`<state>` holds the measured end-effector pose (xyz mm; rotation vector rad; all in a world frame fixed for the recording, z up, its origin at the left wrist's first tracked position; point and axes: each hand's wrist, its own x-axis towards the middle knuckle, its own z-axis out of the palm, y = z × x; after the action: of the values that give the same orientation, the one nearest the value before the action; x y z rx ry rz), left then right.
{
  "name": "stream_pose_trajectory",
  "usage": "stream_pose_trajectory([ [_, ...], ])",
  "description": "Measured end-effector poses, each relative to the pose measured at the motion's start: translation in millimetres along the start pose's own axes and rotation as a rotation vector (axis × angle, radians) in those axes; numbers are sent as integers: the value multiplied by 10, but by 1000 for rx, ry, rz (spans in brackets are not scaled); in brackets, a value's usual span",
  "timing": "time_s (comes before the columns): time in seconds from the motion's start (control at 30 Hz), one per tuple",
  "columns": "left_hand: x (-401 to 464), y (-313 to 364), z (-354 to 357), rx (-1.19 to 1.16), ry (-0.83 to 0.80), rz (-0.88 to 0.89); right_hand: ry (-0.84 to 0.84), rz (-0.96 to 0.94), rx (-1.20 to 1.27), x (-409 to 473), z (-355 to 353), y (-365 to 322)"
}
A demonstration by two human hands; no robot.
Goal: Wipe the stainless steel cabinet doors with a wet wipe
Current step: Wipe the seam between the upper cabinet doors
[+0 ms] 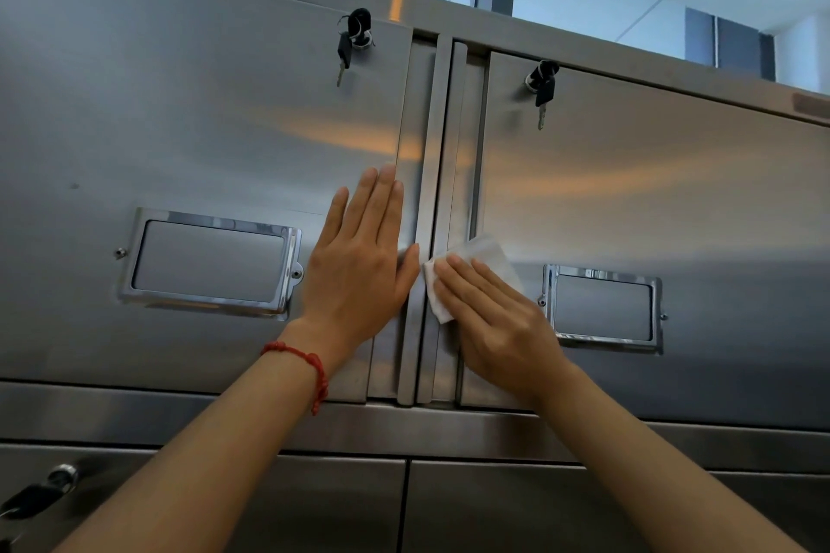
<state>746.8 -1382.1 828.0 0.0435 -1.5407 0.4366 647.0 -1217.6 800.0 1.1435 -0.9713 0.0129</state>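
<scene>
Wipe (476, 265), white, crumpled, flat on right door (651, 202) at its inner edge, just beside centre seam (426, 211). Right hand (498, 319) presses it, fingers straight. Left hand (359, 265) spread flat on left door (179, 126), touching the seam's other side. Brushed steel stretches bare above the wipe; keys (543, 90) hang higher.

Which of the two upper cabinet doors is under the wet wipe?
The right-hand door: the right hand presses the wet wipe on its inner edge.
</scene>
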Motion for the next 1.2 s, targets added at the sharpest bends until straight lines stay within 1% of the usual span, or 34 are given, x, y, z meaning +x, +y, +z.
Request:
stream_pose_trajectory([
  [0.17, 1, 4, -3, 9, 3, 5, -12, -46, 38, -108, -32, -41],
  [0.37, 5, 1, 0, 9, 6, 2, 34, 11, 14, 28, -10, 15],
  [0.5, 3, -1, -7, 20, -4, 5, 22, -8, 50, -135, 10, -99],
  [0.6, 5, 4, -8, 17, 5, 3, 36, -21, 44, -79, -11, -50],
  [0.77, 6, 1, 1, 7, 18, -3, 38, 28, 8, 5, 16, -4],
  [0.97, 4, 14, -5, 16, 15, -3, 14, -41, 35, -169, -35, -149],
  [1.2, 10, 15, -10, 7, 30, -4, 24, 43, 21, 4, 12, -26],
])
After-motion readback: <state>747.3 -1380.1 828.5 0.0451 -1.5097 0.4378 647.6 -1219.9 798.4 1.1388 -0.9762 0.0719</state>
